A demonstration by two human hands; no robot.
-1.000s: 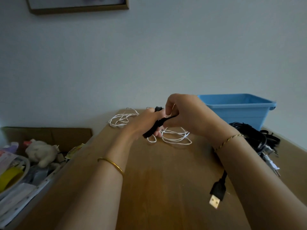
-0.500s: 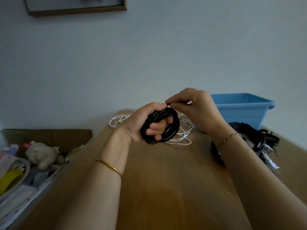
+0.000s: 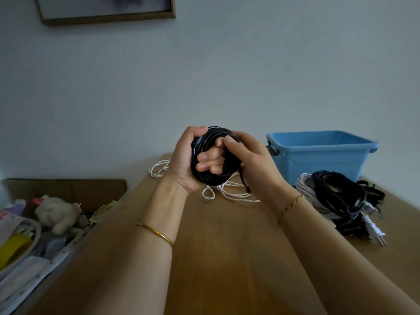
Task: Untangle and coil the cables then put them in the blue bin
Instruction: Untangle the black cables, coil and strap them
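Left hand raised, fingers curled through black cable coil; right hand alongside, fingers wrapped over its rim

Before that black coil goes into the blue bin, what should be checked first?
1. Black coil firmly held: ok, the left hand has its fingers curled through the loops.
2. Loops wound tidily: ok.
3. Loose end secured: not ok, a tail hangs below the right hand.
4. Blue bin upright with an open top: ok.
5. Room inside the bin: cannot tell, its floor is hidden.
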